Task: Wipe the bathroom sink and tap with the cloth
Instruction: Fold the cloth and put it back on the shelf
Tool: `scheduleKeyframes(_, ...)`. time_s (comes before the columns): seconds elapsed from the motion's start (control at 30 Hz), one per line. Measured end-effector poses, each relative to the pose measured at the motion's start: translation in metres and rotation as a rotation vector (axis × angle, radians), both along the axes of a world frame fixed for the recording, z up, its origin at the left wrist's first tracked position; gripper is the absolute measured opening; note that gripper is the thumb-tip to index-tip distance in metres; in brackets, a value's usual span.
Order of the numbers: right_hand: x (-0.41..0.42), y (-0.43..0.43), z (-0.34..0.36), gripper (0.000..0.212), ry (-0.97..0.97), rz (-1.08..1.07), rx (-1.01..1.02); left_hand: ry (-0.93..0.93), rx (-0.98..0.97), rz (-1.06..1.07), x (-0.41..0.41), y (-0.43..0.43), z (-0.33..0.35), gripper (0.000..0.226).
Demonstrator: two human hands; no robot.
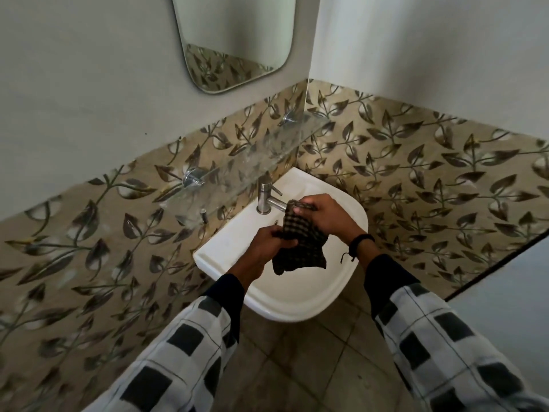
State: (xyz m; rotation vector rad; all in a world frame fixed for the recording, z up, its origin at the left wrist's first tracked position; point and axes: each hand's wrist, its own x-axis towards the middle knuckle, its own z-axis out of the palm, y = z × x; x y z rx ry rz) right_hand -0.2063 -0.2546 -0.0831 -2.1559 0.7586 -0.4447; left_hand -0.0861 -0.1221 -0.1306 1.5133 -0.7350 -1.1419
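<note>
A white wall-hung sink [285, 304] sits in the corner, with a steel tap [265, 194] at its back. Over the basin hangs a dark checked cloth [300, 248]. My right hand [322, 214] grips the cloth's top end right at the tip of the tap's spout. My left hand [266, 243] grips the cloth's left edge lower down. The spout's end is hidden behind the cloth and my fingers.
A glass shelf [252, 162] on steel brackets runs along the wall just above and behind the tap. A mirror [234, 37] hangs higher up. Leaf-patterned tiles cover both walls. A tiled floor [297, 367] lies below the sink.
</note>
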Motion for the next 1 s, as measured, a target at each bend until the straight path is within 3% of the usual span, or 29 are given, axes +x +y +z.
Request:
scheduleKeyframes(0.23,-0.002,-0.011,0.015,0.037,-0.004,0.120,0.131,0.326,-0.041,-0.101,0.009,0.005,0.002,0.035)
scheduleKeyframes(0.33,0.004,-0.014,0.007,0.038,-0.031,0.137,0.048,0.411,-0.078,-0.072,0.013,0.006,-0.005,0.041)
scheduleKeyframes(0.37,0.006,-0.015,0.001,0.029,-0.015,0.108,0.007,0.448,-0.083,-0.061,0.014,0.006,-0.007,0.043)
scheduleKeyframes(0.4,0.008,-0.014,-0.006,0.019,-0.007,0.051,-0.026,0.486,-0.084,-0.041,0.014,0.006,-0.009,0.044)
scheduleKeyframes(0.5,0.003,0.008,-0.020,0.053,-0.088,-0.367,-0.043,0.591,-0.062,0.052,0.016,0.007,-0.013,0.042)
scheduleKeyframes(0.57,-0.002,0.039,-0.027,0.043,-0.242,-0.513,-0.045,0.669,-0.054,0.109,0.016,0.009,-0.011,0.040)
scheduleKeyframes(0.67,-0.008,0.084,-0.044,0.021,-0.254,-0.363,-0.029,0.687,-0.039,0.198,0.018,0.010,-0.012,0.037)
scheduleKeyframes(0.83,-0.018,0.107,-0.066,0.052,-0.194,-0.263,-0.036,0.713,-0.028,0.233,0.017,0.012,-0.012,0.036)
scheduleKeyframes(1.0,-0.021,0.102,-0.065,0.022,-0.271,-0.276,-0.027,0.728,-0.030,0.238,0.017,0.014,-0.006,0.024)
